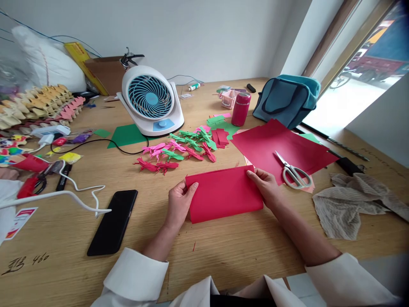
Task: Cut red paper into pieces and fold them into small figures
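A red paper sheet (226,194), apparently folded over, is held just above the wooden table. My left hand (180,202) pinches its left edge, thumb on top. At the upper right corner, my right hand (266,184) grips the same paper between thumb and fingers. Larger red sheets (265,143) lie to the right, with white-handled scissors (292,171) resting on them. Beyond the held paper are several small cut and twisted paper pieces (191,143) in pink, green and red.
A white fan (151,100) stands at the back. A red flask (241,109) and a blue bag (281,101) are behind the sheets. The black phone (113,222) lies left with a white cable over it. A crumpled cloth (348,204) is at the right.
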Demonstrator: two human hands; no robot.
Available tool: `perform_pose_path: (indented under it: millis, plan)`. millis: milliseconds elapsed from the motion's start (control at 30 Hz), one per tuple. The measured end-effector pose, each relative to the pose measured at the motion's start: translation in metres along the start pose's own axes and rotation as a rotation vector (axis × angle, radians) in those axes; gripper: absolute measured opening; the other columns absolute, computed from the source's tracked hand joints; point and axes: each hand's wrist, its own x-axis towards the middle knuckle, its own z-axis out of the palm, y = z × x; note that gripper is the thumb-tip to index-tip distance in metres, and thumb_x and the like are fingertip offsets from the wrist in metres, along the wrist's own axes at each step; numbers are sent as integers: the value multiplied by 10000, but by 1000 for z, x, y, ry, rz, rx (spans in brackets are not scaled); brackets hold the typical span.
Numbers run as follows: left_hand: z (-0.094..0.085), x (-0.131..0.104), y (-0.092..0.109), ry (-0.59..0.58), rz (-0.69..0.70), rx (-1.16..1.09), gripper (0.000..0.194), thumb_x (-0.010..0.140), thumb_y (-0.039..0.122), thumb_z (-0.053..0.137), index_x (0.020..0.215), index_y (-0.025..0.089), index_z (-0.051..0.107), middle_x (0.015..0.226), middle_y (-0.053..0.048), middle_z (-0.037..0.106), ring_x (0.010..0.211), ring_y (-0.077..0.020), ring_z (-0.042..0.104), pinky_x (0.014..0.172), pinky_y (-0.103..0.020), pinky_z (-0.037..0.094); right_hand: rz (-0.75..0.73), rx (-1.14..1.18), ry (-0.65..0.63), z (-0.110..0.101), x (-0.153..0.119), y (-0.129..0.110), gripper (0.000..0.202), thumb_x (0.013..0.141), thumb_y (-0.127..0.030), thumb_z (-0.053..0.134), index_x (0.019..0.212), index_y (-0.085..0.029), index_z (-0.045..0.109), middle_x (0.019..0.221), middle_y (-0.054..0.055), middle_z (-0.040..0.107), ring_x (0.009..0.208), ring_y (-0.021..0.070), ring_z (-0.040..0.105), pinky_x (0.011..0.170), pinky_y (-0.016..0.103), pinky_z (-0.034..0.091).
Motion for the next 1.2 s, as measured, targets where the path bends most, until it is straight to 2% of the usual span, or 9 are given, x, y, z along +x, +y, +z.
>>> perform_pose_path:
  millis: [433, 667, 933, 1200]
  plan:
    - [-2, 1, -2, -8, 7, 42, 358, 740, 481, 736, 939, 183, 731, 818, -20, 735, 786, -187, 663, 753, -287, 536, -5, 0, 26, 1, -2, -1, 441, 641, -554, 810, 601, -215, 532, 551, -42, 593, 454, 111, 457, 444, 244, 358]
    - [0, -1, 0, 1, 13, 55, 323, 748, 467, 724, 898, 181, 730, 878, -26, 744, 791, -177, 651, 748, -275, 527, -4, -14, 25, -1, 0, 6, 387, 683, -532, 792, 635, -225, 560, 572, -43, 606, 461, 117, 461, 445, 244, 345]
    - [-3, -1, 0, -11, 53, 93, 289, 783, 428, 703, 912, 171, 725, 817, -17, 715, 812, -183, 643, 776, -280, 514, 4, -31, 36, 0, -1, 4, 344, 700, -516, 786, 646, -243, 584, 599, -23, 613, 480, 134, 480, 426, 256, 375]
    - [-2, -2, 2, -17, 49, 108, 297, 787, 442, 693, 901, 170, 721, 814, -18, 709, 823, -186, 642, 776, -274, 511, 20, 14, 38, -1, 0, 6, 341, 686, -497, 808, 655, -230, 598, 584, -37, 625, 453, 110, 488, 406, 232, 386]
